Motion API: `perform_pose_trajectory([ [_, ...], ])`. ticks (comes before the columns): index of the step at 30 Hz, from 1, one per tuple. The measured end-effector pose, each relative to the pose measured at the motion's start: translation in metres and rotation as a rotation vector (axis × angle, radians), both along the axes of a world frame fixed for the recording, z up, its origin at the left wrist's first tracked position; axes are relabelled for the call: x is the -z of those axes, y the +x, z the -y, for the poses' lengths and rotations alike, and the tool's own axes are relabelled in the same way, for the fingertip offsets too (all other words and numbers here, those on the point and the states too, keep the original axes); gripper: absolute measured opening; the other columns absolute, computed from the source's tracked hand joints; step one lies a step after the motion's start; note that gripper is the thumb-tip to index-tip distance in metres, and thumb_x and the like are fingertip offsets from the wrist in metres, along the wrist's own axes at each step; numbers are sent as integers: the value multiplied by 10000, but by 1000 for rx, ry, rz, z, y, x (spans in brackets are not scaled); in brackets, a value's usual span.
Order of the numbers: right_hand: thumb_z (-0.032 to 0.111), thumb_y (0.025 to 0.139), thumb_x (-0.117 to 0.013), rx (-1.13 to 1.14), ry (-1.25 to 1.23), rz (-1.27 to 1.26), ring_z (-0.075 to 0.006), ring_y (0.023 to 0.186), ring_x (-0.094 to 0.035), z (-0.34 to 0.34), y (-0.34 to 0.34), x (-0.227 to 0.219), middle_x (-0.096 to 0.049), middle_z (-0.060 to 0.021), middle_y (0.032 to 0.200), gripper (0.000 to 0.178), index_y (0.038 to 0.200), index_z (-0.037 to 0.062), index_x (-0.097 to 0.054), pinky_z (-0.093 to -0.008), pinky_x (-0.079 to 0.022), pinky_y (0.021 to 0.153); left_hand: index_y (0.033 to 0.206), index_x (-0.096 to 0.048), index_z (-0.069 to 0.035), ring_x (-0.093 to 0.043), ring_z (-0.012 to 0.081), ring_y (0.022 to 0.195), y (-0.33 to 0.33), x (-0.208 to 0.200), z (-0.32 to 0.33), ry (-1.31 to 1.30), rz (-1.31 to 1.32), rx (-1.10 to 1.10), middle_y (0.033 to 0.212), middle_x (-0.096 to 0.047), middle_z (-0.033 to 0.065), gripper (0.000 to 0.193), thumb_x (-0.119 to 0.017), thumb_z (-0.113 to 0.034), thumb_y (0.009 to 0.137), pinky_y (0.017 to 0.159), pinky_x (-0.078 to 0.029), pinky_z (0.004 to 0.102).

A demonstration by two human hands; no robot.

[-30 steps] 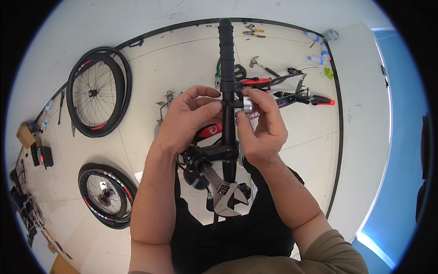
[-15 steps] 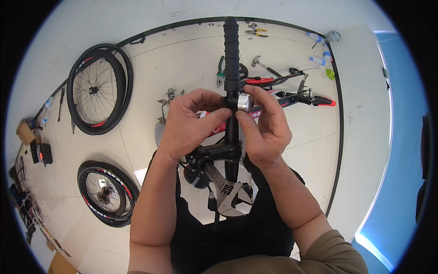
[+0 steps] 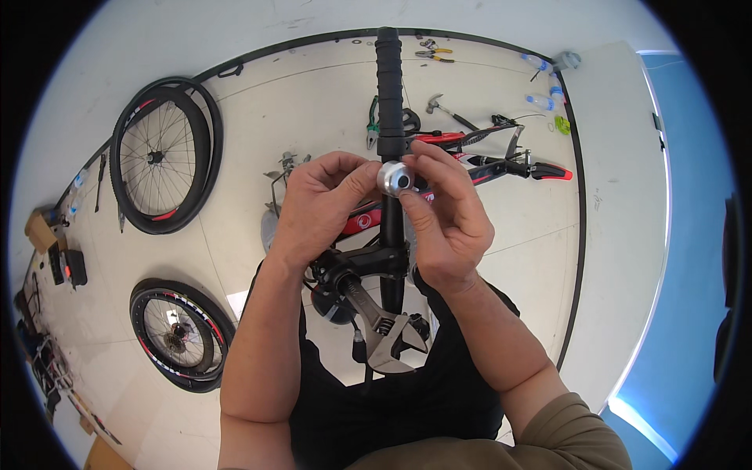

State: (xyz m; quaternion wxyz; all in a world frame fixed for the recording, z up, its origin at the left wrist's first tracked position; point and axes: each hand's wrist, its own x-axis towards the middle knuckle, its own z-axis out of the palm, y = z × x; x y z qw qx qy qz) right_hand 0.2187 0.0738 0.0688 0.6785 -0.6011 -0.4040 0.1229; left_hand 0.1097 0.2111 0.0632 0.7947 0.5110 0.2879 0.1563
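Note:
A small silver bicycle bell (image 3: 389,178) with a dark centre sits on the black handlebar (image 3: 392,223), just below its ribbed grip (image 3: 389,94). My left hand (image 3: 317,205) pinches the bell's left edge between thumb and fingers. From the other side, the thumb and fingertips of my right hand (image 3: 453,223) hold its right edge. Whatever fixes the bell to the bar is hidden behind it. Closer to my body, a large adjustable wrench (image 3: 385,338) lies by the black stem (image 3: 352,266), its jaw over my lap.
Beyond my hands a red and black bicycle frame (image 3: 478,160) lies on the pale floor. Wheels (image 3: 160,157) rest at the left, with more wheels (image 3: 180,333) nearer. A hammer (image 3: 450,110), green-handled pliers (image 3: 372,125), yellow-handled pliers (image 3: 435,55) and plastic bottles (image 3: 540,102) lie farther off.
The bell has turned round on the handlebar, so its round face now points up toward me. My left thumb has moved up to its edge; both hands remain around it.

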Motion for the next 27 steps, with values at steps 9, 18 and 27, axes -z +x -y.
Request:
perform_pose_trajectory([
  [9, -46, 879, -760, 48, -85, 124, -202, 985, -645, 0, 2, -2, -643, -167, 1179, 281, 1152, -36, -691, -311, -540, 844, 1091, -704, 32, -707, 133, 880, -2, 7, -4, -171, 47, 23, 976, -737, 84, 282, -725, -228, 983, 831, -574, 269],
  [18, -128, 911, -649, -18, -21, -147, -160, 1046, -604, 1, -2, -1, -623, -142, 1236, 408, 1308, -60, -584, -282, -510, 899, 1184, -654, 40, -739, 220, 925, -4, 6, -7, -296, 39, 55, 1043, -729, 128, 273, -687, -150, 991, 881, -606, 382],
  [27, -137, 910, -649, 38, -61, -169, -122, 982, -579, -1, -2, 8, -664, -98, 1150, 381, 1276, -41, -608, -247, -482, 842, 1181, -661, 13, -712, 182, 953, -1, 7, -5, -299, 100, -27, 1069, -724, 109, 286, -741, -146, 958, 896, -588, 326],
])
